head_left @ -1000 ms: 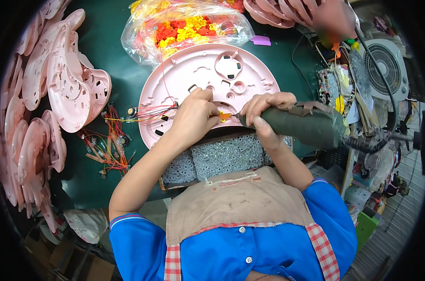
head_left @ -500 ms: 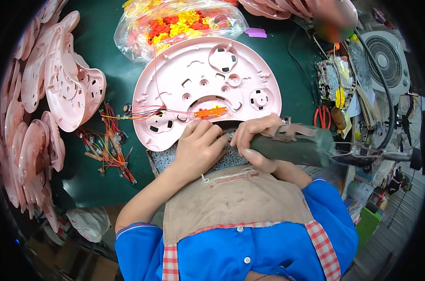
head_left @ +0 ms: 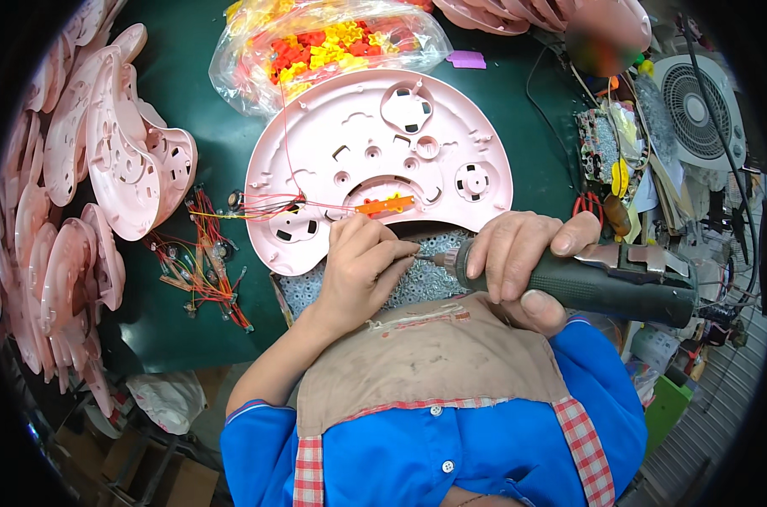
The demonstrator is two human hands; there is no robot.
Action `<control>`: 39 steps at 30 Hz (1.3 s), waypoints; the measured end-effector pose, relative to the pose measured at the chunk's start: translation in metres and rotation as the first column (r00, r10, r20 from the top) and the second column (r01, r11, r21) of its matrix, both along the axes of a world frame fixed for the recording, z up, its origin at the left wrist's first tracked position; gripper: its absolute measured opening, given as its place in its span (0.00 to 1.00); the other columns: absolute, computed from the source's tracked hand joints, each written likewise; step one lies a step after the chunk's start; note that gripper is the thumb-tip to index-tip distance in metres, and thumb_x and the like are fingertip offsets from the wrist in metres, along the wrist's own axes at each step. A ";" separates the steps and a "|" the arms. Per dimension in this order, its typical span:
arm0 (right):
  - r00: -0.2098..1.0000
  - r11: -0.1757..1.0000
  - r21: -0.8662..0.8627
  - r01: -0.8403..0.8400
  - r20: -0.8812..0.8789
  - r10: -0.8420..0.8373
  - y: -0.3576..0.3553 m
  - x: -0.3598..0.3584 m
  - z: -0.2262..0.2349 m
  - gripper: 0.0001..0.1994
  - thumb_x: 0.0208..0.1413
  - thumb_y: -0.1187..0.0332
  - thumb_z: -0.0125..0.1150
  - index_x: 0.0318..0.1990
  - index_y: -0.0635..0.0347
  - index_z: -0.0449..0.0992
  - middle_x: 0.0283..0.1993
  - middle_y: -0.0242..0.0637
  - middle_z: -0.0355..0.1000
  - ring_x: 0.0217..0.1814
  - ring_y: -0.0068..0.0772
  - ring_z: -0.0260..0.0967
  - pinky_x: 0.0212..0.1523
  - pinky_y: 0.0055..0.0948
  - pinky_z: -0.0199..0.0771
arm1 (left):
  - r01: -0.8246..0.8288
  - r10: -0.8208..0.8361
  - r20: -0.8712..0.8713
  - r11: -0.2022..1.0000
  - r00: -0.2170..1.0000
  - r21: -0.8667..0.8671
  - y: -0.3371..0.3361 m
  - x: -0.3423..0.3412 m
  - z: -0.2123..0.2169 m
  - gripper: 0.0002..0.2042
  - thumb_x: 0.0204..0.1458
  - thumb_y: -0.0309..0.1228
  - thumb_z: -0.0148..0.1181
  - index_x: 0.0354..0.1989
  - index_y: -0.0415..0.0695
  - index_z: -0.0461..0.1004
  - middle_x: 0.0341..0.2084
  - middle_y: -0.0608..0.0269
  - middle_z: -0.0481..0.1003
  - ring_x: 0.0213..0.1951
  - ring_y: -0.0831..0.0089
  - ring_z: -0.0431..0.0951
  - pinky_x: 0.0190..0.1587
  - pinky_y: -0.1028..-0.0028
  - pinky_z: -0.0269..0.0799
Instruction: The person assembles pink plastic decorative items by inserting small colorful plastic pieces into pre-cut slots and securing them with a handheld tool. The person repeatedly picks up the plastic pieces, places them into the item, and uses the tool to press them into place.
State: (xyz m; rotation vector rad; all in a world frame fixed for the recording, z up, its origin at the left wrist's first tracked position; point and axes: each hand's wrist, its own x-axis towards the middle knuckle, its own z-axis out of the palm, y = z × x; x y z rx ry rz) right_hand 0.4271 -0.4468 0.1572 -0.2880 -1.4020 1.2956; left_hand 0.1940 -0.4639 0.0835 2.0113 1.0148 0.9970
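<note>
My right hand (head_left: 518, 258) is wrapped around a dark green electric screwdriver (head_left: 624, 291), which lies nearly level with its bit pointing left. At the bit's tip, the fingers of my left hand (head_left: 362, 262) are pinched together; whatever small piece they hold is too small to make out. Just beyond my hands, a pink curved plastic shell (head_left: 358, 114) rests with its ribbed inside facing up. An orange strip (head_left: 385, 205) with red wires sits by the shell's central opening, over a yellow part. Beneath both hands lie many small metal pieces (head_left: 438, 279), probably screws.
Stacked pink shells (head_left: 138, 169) crowd the left side. A bundle of wired parts (head_left: 206, 262) lies beside the shell. Behind it is a clear bag (head_left: 240, 76) of red and yellow pieces. Red-handled pliers (head_left: 588, 203) and a white fan (head_left: 696, 106) are at right.
My right hand has drawn the screwdriver back and turned it level, bringing its bit to my left fingertips. The left hand stays in nearly the same place.
</note>
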 end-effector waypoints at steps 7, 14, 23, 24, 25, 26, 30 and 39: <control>0.996 1.000 0.009 -0.005 -0.088 0.006 0.002 -0.004 0.002 0.30 0.57 0.78 0.64 0.65 0.52 0.59 0.31 0.39 0.75 0.34 0.35 0.76 0.43 0.46 0.81 | 0.015 0.004 0.111 0.985 0.994 -0.170 -0.004 -0.001 0.011 0.12 0.46 0.26 0.75 0.41 0.46 0.85 0.32 0.66 0.75 0.37 0.67 0.73 0.47 0.64 0.63; 0.962 0.955 -0.153 0.256 0.137 -0.236 0.007 -0.034 0.015 0.11 0.46 0.78 0.62 0.39 0.65 0.72 0.22 0.37 0.74 0.29 0.32 0.76 0.43 0.37 0.84 | -0.097 0.169 -0.299 0.966 0.939 0.242 0.021 -0.024 0.029 0.20 0.40 0.33 0.78 0.45 0.48 0.84 0.39 0.67 0.77 0.45 0.63 0.74 0.51 0.62 0.64; 0.945 0.972 0.102 0.210 0.233 -0.229 0.031 -0.051 -0.044 0.25 0.58 0.78 0.60 0.59 0.55 0.54 0.28 0.39 0.71 0.28 0.32 0.73 0.40 0.43 0.83 | -0.067 0.108 -0.474 0.993 0.874 0.101 0.061 -0.043 -0.006 0.05 0.43 0.33 0.75 0.29 0.50 0.88 0.31 0.69 0.75 0.42 0.66 0.73 0.53 0.62 0.64; 0.948 0.971 0.105 0.216 0.217 -0.234 0.031 -0.053 -0.051 0.25 0.58 0.78 0.60 0.59 0.55 0.54 0.27 0.39 0.71 0.28 0.32 0.73 0.40 0.43 0.83 | -0.066 0.098 -0.468 0.994 0.878 0.084 0.060 -0.043 -0.008 0.05 0.44 0.33 0.74 0.29 0.50 0.88 0.32 0.69 0.75 0.43 0.66 0.73 0.53 0.62 0.64; 0.951 0.970 0.109 0.217 0.199 -0.235 0.033 -0.055 -0.055 0.25 0.58 0.78 0.60 0.58 0.55 0.54 0.27 0.39 0.71 0.28 0.32 0.73 0.39 0.42 0.83 | -0.069 0.093 -0.463 0.995 0.881 0.069 0.061 -0.043 -0.008 0.05 0.44 0.34 0.74 0.29 0.50 0.88 0.33 0.69 0.76 0.43 0.66 0.73 0.53 0.62 0.64; 0.945 0.971 0.123 0.207 0.234 -0.231 0.036 -0.054 -0.058 0.25 0.58 0.78 0.60 0.58 0.55 0.54 0.27 0.39 0.71 0.28 0.32 0.73 0.39 0.42 0.83 | -0.071 0.087 -0.459 0.996 0.884 0.053 0.061 -0.044 -0.008 0.05 0.44 0.34 0.73 0.28 0.49 0.88 0.33 0.69 0.77 0.44 0.66 0.73 0.53 0.62 0.64; 0.933 0.965 0.135 0.224 0.258 -0.252 0.037 -0.056 -0.063 0.25 0.58 0.78 0.60 0.58 0.55 0.54 0.27 0.39 0.71 0.28 0.32 0.72 0.39 0.42 0.82 | -0.072 0.070 -0.465 0.997 0.883 0.014 0.062 -0.043 -0.007 0.05 0.45 0.34 0.72 0.29 0.49 0.88 0.34 0.68 0.77 0.45 0.65 0.74 0.53 0.61 0.64; 0.984 0.983 -0.029 0.179 -0.010 -0.179 0.008 -0.039 -0.033 0.29 0.53 0.75 0.63 0.62 0.59 0.61 0.27 0.36 0.72 0.30 0.35 0.76 0.38 0.39 0.82 | -0.166 0.231 -0.246 0.952 0.941 0.258 0.029 -0.047 0.000 0.09 0.44 0.33 0.73 0.33 0.47 0.83 0.32 0.67 0.75 0.43 0.64 0.75 0.53 0.61 0.66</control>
